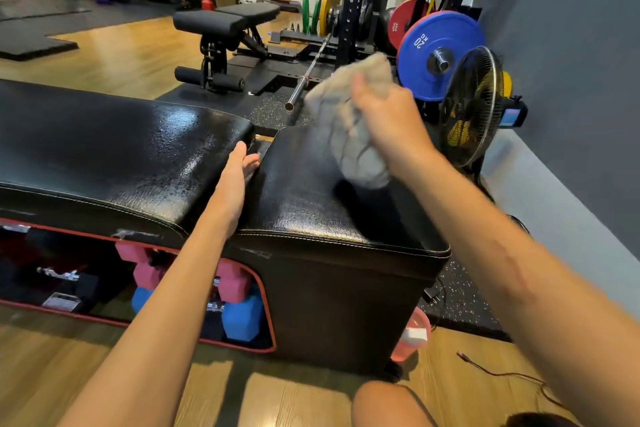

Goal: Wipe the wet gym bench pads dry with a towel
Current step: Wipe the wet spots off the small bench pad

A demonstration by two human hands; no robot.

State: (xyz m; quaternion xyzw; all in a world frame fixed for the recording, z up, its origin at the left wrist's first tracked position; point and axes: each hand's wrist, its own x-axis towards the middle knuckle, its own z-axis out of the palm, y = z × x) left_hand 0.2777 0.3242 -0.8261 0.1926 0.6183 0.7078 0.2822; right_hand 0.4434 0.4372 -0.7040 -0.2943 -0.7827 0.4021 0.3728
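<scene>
From the head view, the right hand has the grey towel bunched in its fist, just above the shorter bench pad, while the left hand, fingers straight, braces in the gap beside the long pad. Wiping looks mid-stroke; droplets on the long pad suggest carrying the towel there next.

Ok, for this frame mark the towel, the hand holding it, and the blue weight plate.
towel [349, 121]: head view, on the bunched grey cloth left of the hand.
right hand [391, 125]: head view, on the back of the hand.
blue weight plate [420, 61]: head view, on its blue face left of the hub.
</scene>
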